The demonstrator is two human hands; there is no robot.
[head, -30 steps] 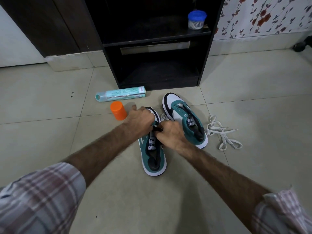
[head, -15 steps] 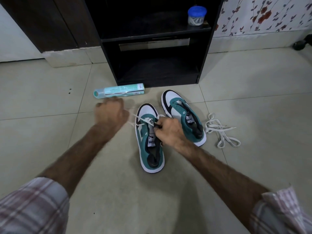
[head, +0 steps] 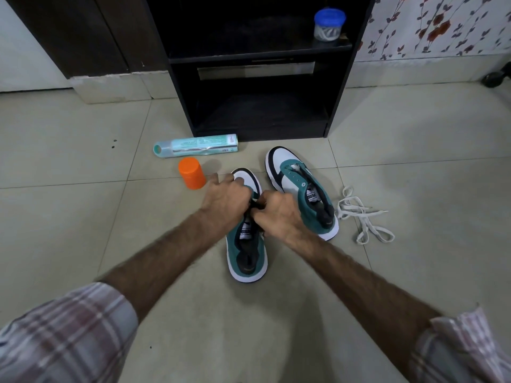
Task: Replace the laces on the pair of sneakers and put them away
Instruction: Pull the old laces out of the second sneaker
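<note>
over the eyelet rows of the nearer sneaker [head: 247, 244], both hands meet knuckle to knuckle: the left hand [head: 225, 201] has its fingers curled down over the toe end, the right hand [head: 279, 214] is curled beside it, and a small dark bit shows between them. each seems to be pinching something there, likely a lace, but the fingertips are turned away, so what exactly they hold cannot be told.

to do this step well, i would judge it best to keep the shoe flat on the floor tile, feed one eyelet at a time from the toe end back, and draw both ends even before crossing, so the lace lies untwisted.

the second sneaker [head: 300, 189] stands just beside it on the right, its eyelets bare. loose white laces [head: 365, 217] lie in a tangle on the tile near that shoe. an orange cap [head: 191, 173] stands left of the hands, a teal tube [head: 195, 145] beyond it, near the foot of the black cabinet [head: 260, 64], whose shelf carries a blue-lidded jar [head: 329, 24].

hidden: the laced part of the nearer shoe, and the lace colour there.
</note>
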